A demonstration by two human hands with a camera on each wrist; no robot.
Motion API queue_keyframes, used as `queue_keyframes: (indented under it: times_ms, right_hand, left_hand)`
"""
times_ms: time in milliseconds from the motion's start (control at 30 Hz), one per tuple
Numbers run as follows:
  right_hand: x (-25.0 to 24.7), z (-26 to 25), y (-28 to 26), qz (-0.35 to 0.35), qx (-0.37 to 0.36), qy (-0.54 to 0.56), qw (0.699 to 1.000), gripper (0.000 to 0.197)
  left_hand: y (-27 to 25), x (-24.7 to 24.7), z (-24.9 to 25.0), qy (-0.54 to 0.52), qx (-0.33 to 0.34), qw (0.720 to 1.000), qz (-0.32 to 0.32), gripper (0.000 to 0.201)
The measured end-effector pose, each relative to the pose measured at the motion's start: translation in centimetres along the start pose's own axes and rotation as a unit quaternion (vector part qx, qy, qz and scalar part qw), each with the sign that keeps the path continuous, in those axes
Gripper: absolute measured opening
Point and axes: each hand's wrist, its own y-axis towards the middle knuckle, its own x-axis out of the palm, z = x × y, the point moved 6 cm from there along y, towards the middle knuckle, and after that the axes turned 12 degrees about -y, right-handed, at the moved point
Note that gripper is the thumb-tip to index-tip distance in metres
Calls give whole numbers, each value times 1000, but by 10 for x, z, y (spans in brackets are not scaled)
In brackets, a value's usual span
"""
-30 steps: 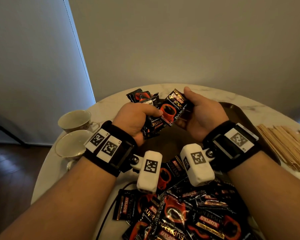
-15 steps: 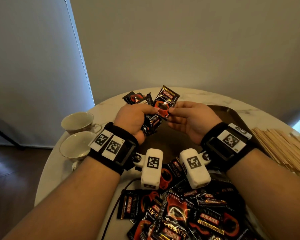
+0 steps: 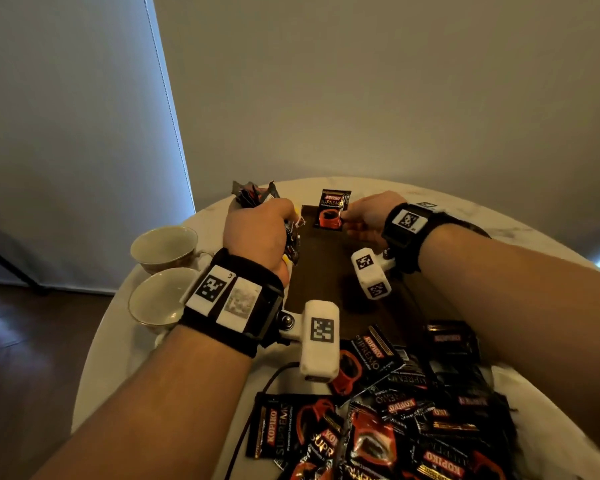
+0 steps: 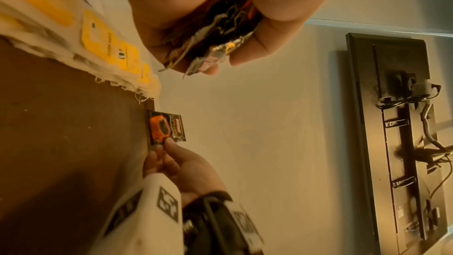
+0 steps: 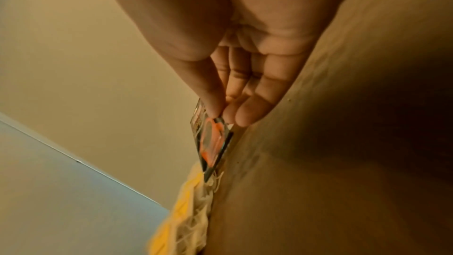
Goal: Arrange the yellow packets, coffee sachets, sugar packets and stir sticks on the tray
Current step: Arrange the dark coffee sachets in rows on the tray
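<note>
My right hand (image 3: pixel 362 218) pinches one black-and-red coffee sachet (image 3: pixel 332 210) by its edge, upright at the far end of the dark brown tray (image 3: pixel 326 271). In the left wrist view that coffee sachet (image 4: pixel 166 127) stands against the tray's far rim, thumb and fingers of the right hand (image 4: pixel 169 154) on its corner. My left hand (image 3: pixel 257 233) grips a bundle of coffee sachets (image 3: pixel 253 195) over the tray's left side; the bundle (image 4: pixel 215 36) fans out of the fist. Yellow packets (image 4: pixel 108 46) lie in a row along the tray's left edge.
A heap of loose coffee sachets (image 3: pixel 395 420) covers the near end of the round marble table (image 3: pixel 101 358). Two cream teacups (image 3: pixel 163 245) (image 3: pixel 156 299) stand at the left. A black cable (image 3: pixel 253 407) runs off the near edge.
My right hand has taken one sachet from the left hand's bundle and carried it down and away to the tray's far end. Both hands have dropped toward the tray.
</note>
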Motion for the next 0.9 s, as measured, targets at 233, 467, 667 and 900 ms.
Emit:
queue_keyframes:
  times_ms: [233,467,667,900]
  right_hand:
    - [15,-10,29,-20,16,-63,998,12]
    - [29,-18,37,-28,10,-95,995,15]
    - [30,-14,43,-23,17,-96,995,10]
    - [31,-18,43,-17,11,-148,989,15]
  left_hand:
    - [-6,-1,5,33,30,999,6,45]
    - [-5,1,5,37,44,998,11,44]
    - [2,-3,-2,39,38,998,20,33]
    - [4,-2,-5,35,31,999,12,35]
